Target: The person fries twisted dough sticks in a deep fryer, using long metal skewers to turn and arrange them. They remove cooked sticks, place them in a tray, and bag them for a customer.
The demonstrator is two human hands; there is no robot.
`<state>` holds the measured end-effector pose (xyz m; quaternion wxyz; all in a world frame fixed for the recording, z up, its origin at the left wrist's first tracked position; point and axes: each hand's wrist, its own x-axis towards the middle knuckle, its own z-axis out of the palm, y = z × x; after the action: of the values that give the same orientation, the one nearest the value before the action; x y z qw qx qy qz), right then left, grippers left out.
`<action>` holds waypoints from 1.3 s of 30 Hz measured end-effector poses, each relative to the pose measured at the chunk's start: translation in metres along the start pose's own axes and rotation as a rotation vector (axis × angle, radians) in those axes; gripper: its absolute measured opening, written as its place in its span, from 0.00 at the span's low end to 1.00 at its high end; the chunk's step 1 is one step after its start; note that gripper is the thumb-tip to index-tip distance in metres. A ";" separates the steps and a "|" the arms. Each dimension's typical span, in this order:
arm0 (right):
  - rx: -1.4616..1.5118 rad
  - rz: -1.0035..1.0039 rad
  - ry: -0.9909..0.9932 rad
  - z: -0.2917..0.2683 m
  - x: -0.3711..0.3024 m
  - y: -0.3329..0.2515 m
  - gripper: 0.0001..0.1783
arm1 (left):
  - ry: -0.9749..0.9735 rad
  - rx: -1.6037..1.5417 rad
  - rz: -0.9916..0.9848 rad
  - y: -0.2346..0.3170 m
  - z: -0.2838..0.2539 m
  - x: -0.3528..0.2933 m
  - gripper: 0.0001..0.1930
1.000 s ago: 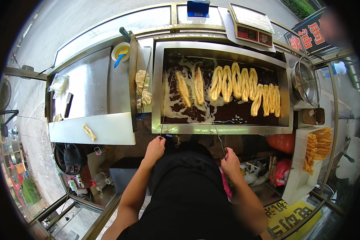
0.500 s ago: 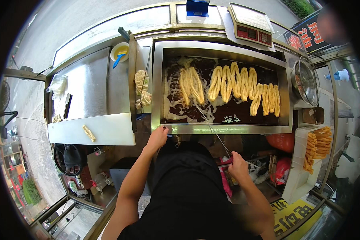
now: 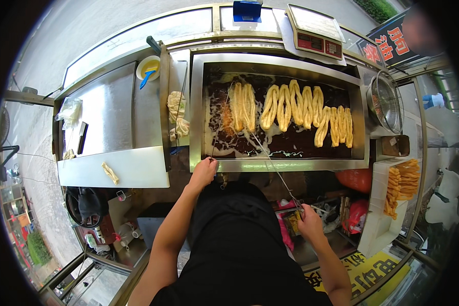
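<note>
My left hand (image 3: 203,172) is closed on a thin metal rod (image 3: 220,125) at the near left edge of a fryer (image 3: 285,164). The rod reaches over the bubbling oil, along the left side of pale fried dough sticks (image 3: 242,107). Lower and to the right, my right hand (image 3: 310,222) grips a second metal rod (image 3: 275,168). This one slants up across the fryer rim, its far end at the lower ends of those sticks. More yellow dough sticks (image 3: 290,104) float side by side on the right, with shorter ones (image 3: 334,126) beside them.
Left of the fryer are a metal worktop (image 3: 107,112) and a white board (image 3: 137,167) bearing a raw dough strip (image 3: 110,173). To the right stand a wire strainer (image 3: 387,102) and a white tray (image 3: 380,229) with browned dough sticks (image 3: 405,178). A scale (image 3: 316,31) sits beyond.
The left rod's tip has moved farther away along the left dough sticks, which now lie straighter and closer together. My right hand has shifted slightly right and down. The view has moved a little.
</note>
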<state>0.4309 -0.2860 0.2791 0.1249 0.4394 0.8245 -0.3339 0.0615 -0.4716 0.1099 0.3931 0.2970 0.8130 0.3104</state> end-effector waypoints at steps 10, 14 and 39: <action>0.076 0.154 0.158 0.036 0.039 0.011 0.27 | -0.242 -0.410 -0.429 0.051 0.004 -0.025 0.16; 0.075 0.171 0.143 0.050 0.055 0.014 0.26 | -0.422 -0.895 -0.467 0.038 0.012 -0.009 0.17; 0.222 0.153 0.133 0.064 0.050 -0.005 0.27 | 0.060 -0.079 -0.078 0.022 0.023 -0.044 0.13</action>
<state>0.3923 -0.2980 0.2080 0.0457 0.5332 0.7532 -0.3825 0.1082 -0.4831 0.1346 0.3918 0.2398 0.8224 0.3356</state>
